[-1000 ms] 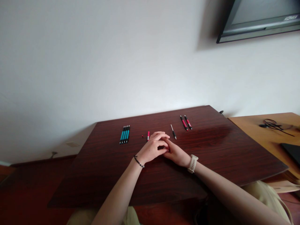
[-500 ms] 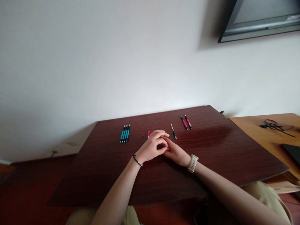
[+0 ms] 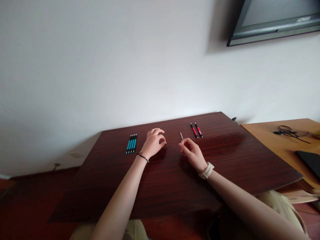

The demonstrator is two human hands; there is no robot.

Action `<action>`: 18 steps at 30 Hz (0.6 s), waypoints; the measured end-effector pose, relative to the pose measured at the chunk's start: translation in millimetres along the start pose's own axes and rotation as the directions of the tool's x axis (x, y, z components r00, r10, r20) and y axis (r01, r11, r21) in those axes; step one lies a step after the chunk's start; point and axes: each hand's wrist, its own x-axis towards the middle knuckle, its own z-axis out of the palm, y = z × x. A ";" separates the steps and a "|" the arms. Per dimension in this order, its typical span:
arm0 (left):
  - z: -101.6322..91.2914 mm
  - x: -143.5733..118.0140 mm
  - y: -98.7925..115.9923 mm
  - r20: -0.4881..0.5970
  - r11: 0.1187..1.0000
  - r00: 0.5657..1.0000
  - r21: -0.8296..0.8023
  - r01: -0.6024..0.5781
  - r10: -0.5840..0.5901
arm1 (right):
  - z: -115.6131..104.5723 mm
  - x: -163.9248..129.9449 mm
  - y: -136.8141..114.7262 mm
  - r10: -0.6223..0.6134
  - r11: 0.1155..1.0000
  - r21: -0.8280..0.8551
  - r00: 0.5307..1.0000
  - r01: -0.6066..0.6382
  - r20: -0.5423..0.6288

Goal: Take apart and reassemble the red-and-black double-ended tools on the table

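Both hands have come apart since the earlier frames, where they sat clasped together mid-surface over a small pink piece.

Left hand now sits toward the far edge, just right of the teal pens. Fingers curled down, tips pinched on something small; a pale speck shows at the fingertips, and the pink piece and red dot seen earlier are gone from view. I take it they are under or inside this grip, though the view is too coarse for me to be sure.

Right hand is lifted slightly, thumb and forefinger pinched on the lower end of a thin refill. Only the white tip shows, pointing toward the far edge; the dark end is hidden in the narrow grip. Holding it by one end leaves the other end free and in sight.

Teal pens: four, laid side by side and touching, parallel, near the far left part of the surface. Red pens: two, side by side, black ends, close to the far right corner, apart from both hands.

Dark wood surface, glossy. A black bracelet is on the left wrist, a pale watch on the right.
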 end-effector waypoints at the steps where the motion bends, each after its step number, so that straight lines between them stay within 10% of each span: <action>1: 3.5 3.0 -0.3 0.022 1.000 1.000 0.017 -0.005 0.004 | -2.4 2.4 2.3 0.020 0.999 0.038 0.999 -0.019 -0.032; 18: 28.6 3.6 -3.5 0.058 0.995 0.998 0.093 -0.020 0.014 | -4.6 7.5 12.5 0.102 0.983 0.157 0.994 -0.095 -0.035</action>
